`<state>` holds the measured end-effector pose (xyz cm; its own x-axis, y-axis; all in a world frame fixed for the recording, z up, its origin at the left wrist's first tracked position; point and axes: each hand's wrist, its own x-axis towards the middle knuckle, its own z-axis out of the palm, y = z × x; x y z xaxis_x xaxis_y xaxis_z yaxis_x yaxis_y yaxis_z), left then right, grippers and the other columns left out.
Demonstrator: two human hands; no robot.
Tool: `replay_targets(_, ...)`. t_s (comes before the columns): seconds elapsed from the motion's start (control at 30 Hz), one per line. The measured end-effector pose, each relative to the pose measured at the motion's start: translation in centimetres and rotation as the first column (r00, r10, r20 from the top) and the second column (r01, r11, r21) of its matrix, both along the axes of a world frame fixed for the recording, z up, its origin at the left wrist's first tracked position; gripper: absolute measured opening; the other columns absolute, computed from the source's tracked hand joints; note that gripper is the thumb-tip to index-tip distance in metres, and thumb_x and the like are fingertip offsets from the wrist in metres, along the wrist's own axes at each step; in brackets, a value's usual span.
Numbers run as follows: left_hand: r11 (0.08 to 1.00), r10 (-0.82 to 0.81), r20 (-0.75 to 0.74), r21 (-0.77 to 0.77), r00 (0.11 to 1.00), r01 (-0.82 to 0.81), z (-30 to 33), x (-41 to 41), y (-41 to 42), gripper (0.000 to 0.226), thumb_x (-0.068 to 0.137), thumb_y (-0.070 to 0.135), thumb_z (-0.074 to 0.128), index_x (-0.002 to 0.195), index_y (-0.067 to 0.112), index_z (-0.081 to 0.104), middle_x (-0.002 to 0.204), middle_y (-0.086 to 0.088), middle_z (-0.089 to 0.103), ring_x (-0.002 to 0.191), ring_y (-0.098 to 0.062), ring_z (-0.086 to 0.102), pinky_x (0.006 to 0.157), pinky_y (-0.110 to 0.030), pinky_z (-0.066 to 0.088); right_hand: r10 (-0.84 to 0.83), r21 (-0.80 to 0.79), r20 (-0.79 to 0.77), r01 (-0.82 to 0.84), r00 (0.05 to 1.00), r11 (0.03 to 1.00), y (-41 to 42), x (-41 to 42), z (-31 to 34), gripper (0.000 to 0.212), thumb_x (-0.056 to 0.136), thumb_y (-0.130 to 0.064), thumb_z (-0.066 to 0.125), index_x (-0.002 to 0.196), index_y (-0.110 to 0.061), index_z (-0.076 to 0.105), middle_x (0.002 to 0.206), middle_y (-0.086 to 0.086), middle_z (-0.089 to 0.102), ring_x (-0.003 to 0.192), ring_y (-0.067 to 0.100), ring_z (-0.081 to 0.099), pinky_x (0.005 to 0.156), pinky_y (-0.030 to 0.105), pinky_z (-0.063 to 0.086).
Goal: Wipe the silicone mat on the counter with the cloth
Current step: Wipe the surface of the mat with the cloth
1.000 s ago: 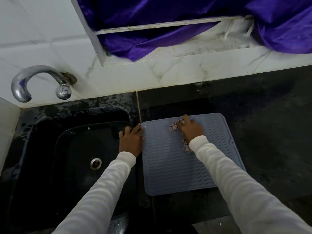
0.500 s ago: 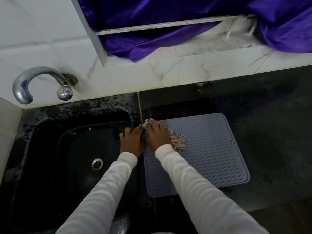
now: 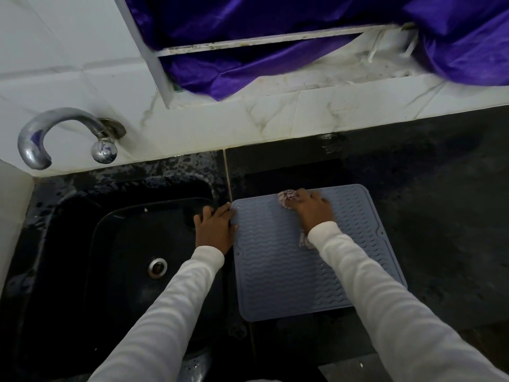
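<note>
Right hand [image 3: 312, 209] presses cloth [image 3: 286, 195] onto silicone mat [image 3: 275, 266] on worktop [image 3: 440, 216].
Right fingers bunched over cloth at mat's far edge; left hand [image 3: 214, 228], fingers spread, pins mat's left edge.

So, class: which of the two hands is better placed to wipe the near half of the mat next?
The right hand: it presses the cloth on the mat. The left hand lies empty at the mat's left edge.

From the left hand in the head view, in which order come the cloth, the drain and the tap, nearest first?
From the left hand:
1. Cloth, to its right, on the mat.
2. Drain, lower left, in the sink; nearly as close.
3. Tap, far upper left, on the wall.
</note>
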<state>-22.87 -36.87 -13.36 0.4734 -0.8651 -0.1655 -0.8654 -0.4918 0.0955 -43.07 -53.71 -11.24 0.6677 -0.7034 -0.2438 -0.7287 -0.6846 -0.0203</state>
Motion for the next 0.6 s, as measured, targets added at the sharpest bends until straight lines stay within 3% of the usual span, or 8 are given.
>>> replay_targets(0.23,1.0,0.002,0.002,-0.008,1.0,-0.002,-0.3,-0.1,0.0,0.046,0.094,0.043,0.052,0.14,0.037,0.048,0.152,0.014,0.039,0.12,-0.024,0.039,0.095,-0.043,0.034,-0.205,-0.002,0.045,0.205,0.978,0.979,-3.7,-5.2,0.0,0.04,0.089,-0.024,0.058,0.127,-0.034,0.055,0.128,0.007,0.046,0.113,0.036,0.047,0.087,0.049,0.047)
replay_targets(0.37,1.0,-0.011,0.016,0.011,1.0,0.011,-0.3,-0.3,-0.2,0.048,0.094,0.04,0.051,0.142,0.035,0.046,0.153,0.013,0.038,0.121,-0.026,0.038,0.096,-0.044,0.034,-0.343,0.015,0.109,0.343,0.933,0.939,-3.9,-4.3,0.6,0.036,0.089,-0.016,0.055,0.124,-0.025,0.057,0.118,0.012,0.049,0.105,0.038,0.054,0.081,0.046,0.05)
replay_targets(0.5,0.999,-0.037,0.023,0.02,0.999,0.036,0.0,-0.4,-0.5,0.047,0.094,0.034,0.053,0.141,0.029,0.047,0.154,0.01,0.034,0.124,-0.028,0.036,0.098,-0.045,0.033,-0.185,0.09,0.324,0.164,0.928,0.982,-0.7,0.8,1.2,0.035,0.088,-0.018,0.057,0.123,-0.02,0.057,0.114,0.016,0.054,0.095,0.038,0.058,0.077,0.042,0.05)
replay_targets(0.6,0.996,-0.092,0.045,0.012,0.995,0.091,-0.4,-0.6,-0.4,0.046,0.094,0.028,0.053,0.14,0.027,0.05,0.154,0.013,0.032,0.118,-0.027,0.038,0.093,-0.041,0.033,0.04,0.084,0.303,-0.069,0.952,0.994,3.5,5.9,-0.2,0.043,0.086,-0.013,0.056,0.129,-0.02,0.054,0.121,0.014,0.053,0.102,0.039,0.055,0.084,0.045,0.047)
